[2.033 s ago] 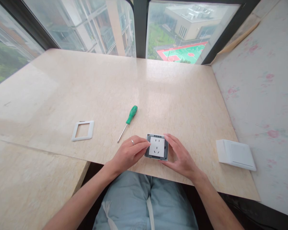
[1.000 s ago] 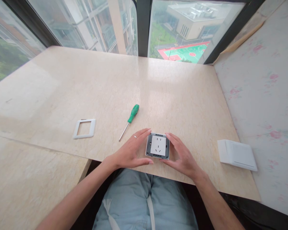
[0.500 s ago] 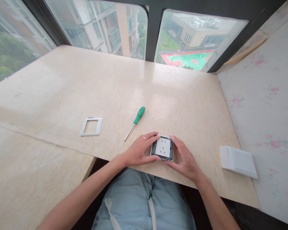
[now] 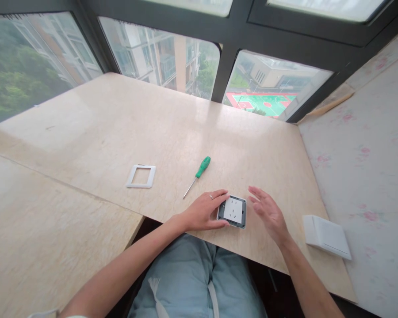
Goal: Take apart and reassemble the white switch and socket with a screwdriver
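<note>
Since the earlier frame the right hand [image 4: 268, 212] had come off the socket module [image 4: 232, 211] and now hovered just to its right, fingers spread and holding nothing; the left hand [image 4: 204, 211] had stayed on the module, thumb at its near edge and fingers curled along its left and far edges, a grip closed on the module alone. The module lay flat and face up on the tabletop [image 4: 172, 128] close to the near edge, in front of the person's lap; it was roughly square, so no long axis stood out. It lay directly right of the left palm and left of the right fingertips, the left hand being the one in contact. The green screwdriver [image 4: 197, 175] lay just beyond the left hand, handle pointing away to the right; the white frame [image 4: 141, 176] sat well to the left; a white cover plate [image 4: 327, 236] rested apart on the right.
</note>
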{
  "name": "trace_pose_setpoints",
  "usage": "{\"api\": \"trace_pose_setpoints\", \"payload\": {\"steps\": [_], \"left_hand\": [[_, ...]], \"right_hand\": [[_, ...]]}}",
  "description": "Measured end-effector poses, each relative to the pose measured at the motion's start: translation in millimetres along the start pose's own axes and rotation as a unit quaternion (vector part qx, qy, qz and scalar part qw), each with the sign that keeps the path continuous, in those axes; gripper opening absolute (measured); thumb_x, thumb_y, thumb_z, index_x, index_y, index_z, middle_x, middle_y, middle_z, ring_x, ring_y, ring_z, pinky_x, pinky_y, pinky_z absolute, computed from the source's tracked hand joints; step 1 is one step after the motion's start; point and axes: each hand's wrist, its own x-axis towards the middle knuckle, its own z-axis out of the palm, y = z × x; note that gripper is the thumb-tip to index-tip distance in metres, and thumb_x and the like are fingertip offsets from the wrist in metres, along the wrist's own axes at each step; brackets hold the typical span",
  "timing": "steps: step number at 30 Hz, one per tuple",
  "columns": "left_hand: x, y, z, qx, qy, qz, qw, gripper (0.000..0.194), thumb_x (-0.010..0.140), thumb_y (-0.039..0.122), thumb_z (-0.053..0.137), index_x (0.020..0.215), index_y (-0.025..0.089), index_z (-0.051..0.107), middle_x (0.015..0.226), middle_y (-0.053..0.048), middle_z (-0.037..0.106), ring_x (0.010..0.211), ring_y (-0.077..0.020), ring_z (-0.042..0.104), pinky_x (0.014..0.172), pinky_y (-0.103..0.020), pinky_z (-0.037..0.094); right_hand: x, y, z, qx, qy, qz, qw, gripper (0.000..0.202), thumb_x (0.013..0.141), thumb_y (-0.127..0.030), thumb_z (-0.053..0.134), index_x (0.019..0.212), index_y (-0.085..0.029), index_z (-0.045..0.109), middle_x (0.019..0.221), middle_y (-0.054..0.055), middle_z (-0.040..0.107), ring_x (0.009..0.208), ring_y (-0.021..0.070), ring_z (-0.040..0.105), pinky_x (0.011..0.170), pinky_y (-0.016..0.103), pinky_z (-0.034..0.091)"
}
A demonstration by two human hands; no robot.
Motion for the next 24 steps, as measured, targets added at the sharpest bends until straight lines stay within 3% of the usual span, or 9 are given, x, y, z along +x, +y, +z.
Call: {"api": "trace_pose_setpoints", "payload": {"steps": [3, 5, 9, 13, 18, 24], "left_hand": [[0.3, 1.0, -1.1, -0.002, -0.001, -0.001, 1.0, 0.08, 0.085, 0.052, 0.072, 0.15, 0.018, 0.04, 0.157, -0.019, 0.042, 0.144, -0.0328, 0.043, 0.117, -0.047, 0.037], [0.4, 1.7, -1.7, -0.006, 0.002, -0.004, 1.0, 0.082, 0.084, 0.052, 0.073, 0.15, 0.018, 0.04, 0.156, -0.019, 0.043, 0.143, -0.0332, 0.043, 0.117, -0.048, 0.037], [0.3, 1.8, -1.6, -0.017, 0.013, -0.008, 1.0, 0.085, 0.083, 0.051, 0.075, 0.15, 0.016, 0.038, 0.155, -0.02, 0.044, 0.143, -0.0342, 0.043, 0.117, -0.049, 0.037], [-0.1, -0.3, 0.0, -0.022, 0.015, -0.004, 1.0, 0.084, 0.081, 0.05, 0.076, 0.148, 0.015, 0.04, 0.154, -0.021, 0.045, 0.142, -0.0353, 0.044, 0.116, -0.05, 0.038], [0.3, -2.0, 1.2, -0.029, 0.02, 0.003, 0.999, 0.082, 0.081, 0.053, 0.075, 0.147, 0.018, 0.041, 0.153, -0.02, 0.046, 0.142, -0.0356, 0.044, 0.115, -0.051, 0.038], [1.5, 0.0, 0.4, -0.031, 0.024, 0.005, 0.999, 0.082, 0.08, 0.051, 0.077, 0.145, 0.014, 0.044, 0.151, -0.021, 0.048, 0.141, -0.0356, 0.045, 0.116, -0.049, 0.039]], "right_hand": [[31.7, -24.6, 12.4, -0.024, 0.037, 0.019, 0.999, 0.044, 0.09, -0.053, 0.064, 0.124, -0.025, 0.064, 0.14, 0.011, 0.061, 0.131, 0.0281, 0.056, 0.11, 0.052, 0.046], [59.5, -46.3, 28.2, -0.032, 0.036, 0.043, 0.998, 0.047, 0.088, -0.057, 0.064, 0.119, -0.021, 0.065, 0.13, 0.012, 0.067, 0.121, 0.0272, 0.063, 0.096, 0.045, 0.056], [119.9, -79.9, 72.6, -0.105, -0.055, 0.19, 0.975, 0.042, 0.095, -0.056, 0.052, 0.107, -0.017, 0.065, 0.116, 0.013, 0.073, 0.096, 0.0193, 0.072, 0.069, 0.026, 0.059], [164.6, -80.9, 115.5, -0.166, -0.099, 0.274, 0.942, 0.048, 0.088, -0.058, 0.062, 0.076, -0.012, 0.065, 0.075, 0.016, 0.074, 0.055, 0.0192, 0.068, 0.045, 0.027, 0.053], [179.2, -65.6, 144.7, -0.212, -0.088, 0.314, 0.921, 0.032, 0.079, -0.043, 0.076, 0.071, -0.014, 0.065, 0.045, 0.006, 0.062, 0.038, 0.0188, 0.06, 0.037, 0.027, 0.05], [170.7, -68.4, 146.8, -0.1, -0.069, 0.306, 0.944, 0.018, 0.081, -0.028, 0.07, 0.073, -0.013, 0.063, 0.047, 0.006, 0.063, 0.044, 0.019, 0.066, 0.045, 0.027, 0.057]]}}
